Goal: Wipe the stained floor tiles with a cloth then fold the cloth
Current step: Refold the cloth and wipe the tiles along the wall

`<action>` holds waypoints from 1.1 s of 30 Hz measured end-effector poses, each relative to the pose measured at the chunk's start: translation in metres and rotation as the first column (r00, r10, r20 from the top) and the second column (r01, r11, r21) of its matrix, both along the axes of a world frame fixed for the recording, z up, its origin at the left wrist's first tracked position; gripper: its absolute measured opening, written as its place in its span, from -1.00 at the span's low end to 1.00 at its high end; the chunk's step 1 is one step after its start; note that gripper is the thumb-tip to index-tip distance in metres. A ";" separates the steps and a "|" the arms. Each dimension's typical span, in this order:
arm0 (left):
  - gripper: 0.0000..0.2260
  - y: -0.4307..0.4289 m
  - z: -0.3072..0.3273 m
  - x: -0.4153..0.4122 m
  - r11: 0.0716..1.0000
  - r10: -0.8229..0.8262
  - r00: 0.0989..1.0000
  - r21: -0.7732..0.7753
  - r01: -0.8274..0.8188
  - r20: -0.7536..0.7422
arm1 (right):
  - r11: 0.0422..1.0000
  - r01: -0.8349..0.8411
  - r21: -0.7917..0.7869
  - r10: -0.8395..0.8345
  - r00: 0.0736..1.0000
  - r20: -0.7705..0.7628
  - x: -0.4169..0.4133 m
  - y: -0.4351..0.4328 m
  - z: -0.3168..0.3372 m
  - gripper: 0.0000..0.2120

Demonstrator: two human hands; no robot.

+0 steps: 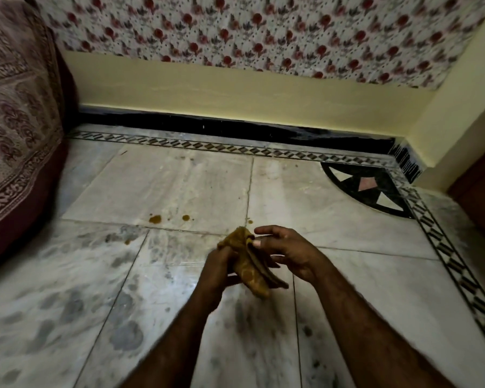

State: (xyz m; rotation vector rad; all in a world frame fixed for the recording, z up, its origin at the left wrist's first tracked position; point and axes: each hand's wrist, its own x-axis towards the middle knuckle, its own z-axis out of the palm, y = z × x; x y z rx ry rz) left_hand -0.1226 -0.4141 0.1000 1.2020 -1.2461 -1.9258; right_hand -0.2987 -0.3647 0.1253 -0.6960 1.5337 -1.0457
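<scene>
Cloth held in both hands above the stained tiles

Bedding (14, 113) with a dark red printed border hangs at the far left of the cloth, reaching down toward the floor tiles (179, 186). The tiles are pale marble with grey mottling. Brown stains (155, 219) sit on them just beyond and to the left of the cloth: one larger blot, a smaller one to its right, a tiny spot near the tile joint beyond the cloth, and a small drop lower left of the blot.

The left hand (217, 271) is closed around the near left side of the cloth (251, 268), fingers wrapped under it. The cloth is mustard-yellow, bunched and partly doubled over, with a dark edge showing along its right side; it is held up off the floor between the two hands. The right hand (287, 252) pinches the cloth's upper right edge with its thumb, while its other fingers are spread loosely beyond and beside the cloth.

Beyond the cloth, a patterned tile border (207, 147) runs along a black skirting (221, 127) under a yellow wall (235, 91) and a flowered hanging fabric (263, 32). To the right of the cloth, a black fan-shaped inlay (370, 189) fills the floor's corner.
</scene>
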 end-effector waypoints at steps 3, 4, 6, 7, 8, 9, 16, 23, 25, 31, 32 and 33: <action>-0.75 -0.017 0.018 -0.001 0.994 0.052 0.997 0.098 -0.045 -0.065 | 0.995 -0.077 -0.063 0.075 0.997 -0.030 -0.007 0.005 0.005 -0.51; -0.75 -0.021 0.026 -0.001 0.994 0.054 0.995 0.104 -0.045 -0.079 | 0.994 -0.071 -0.080 0.067 0.996 -0.058 -0.009 0.005 0.005 -0.50; -0.74 -0.030 0.041 -0.004 0.995 0.052 0.995 0.091 -0.044 -0.084 | 0.996 -0.017 -0.087 0.008 0.995 -0.102 -0.013 0.007 0.006 -0.57; -0.75 -0.034 0.047 -0.005 0.997 0.043 0.996 0.073 -0.038 -0.076 | 0.997 0.022 -0.079 -0.032 0.991 -0.127 -0.014 0.008 0.006 -0.62; -0.76 -0.038 0.055 -0.007 0.999 0.025 0.998 0.049 -0.022 -0.064 | 0.996 0.053 -0.078 -0.065 0.985 -0.160 -0.015 0.010 0.007 -0.66; -0.78 -0.041 0.062 -0.009 1.000 0.005 0.999 0.019 -0.005 -0.039 | 0.994 0.065 -0.083 -0.080 0.976 -0.201 -0.014 0.010 0.010 -0.69; -0.76 -0.066 0.098 -0.016 0.995 0.024 0.998 -0.096 -0.018 0.059 | 0.957 -0.228 -0.178 0.154 0.923 -0.353 0.024 0.001 0.054 -0.25; -0.81 -0.079 0.110 -0.005 0.997 -0.013 0.995 -0.083 0.005 -0.104 | 0.892 -0.081 -0.445 -0.149 0.876 -0.458 0.041 -0.015 0.070 -0.90; -0.79 -0.078 0.110 -0.002 0.997 -0.061 0.984 -0.066 0.051 -0.169 | 0.887 -0.049 -0.460 -0.122 0.934 -0.335 0.034 -0.019 0.074 -0.84; -0.65 -0.072 0.106 -0.003 0.984 -0.162 0.968 -0.103 0.145 -0.190 | 0.908 0.052 -0.415 -0.053 0.999 0.009 0.024 -0.013 0.083 -0.68; -0.65 -0.072 0.105 -0.003 0.980 -0.173 0.974 -0.130 0.154 -0.148 | 0.914 0.064 -0.400 -0.059 0.998 0.023 0.023 -0.014 0.083 -0.68; -0.67 -0.073 0.106 -0.003 0.973 -0.188 0.977 -0.158 0.171 -0.098 | 0.920 0.073 -0.385 -0.070 0.997 0.022 0.020 -0.014 0.083 -0.68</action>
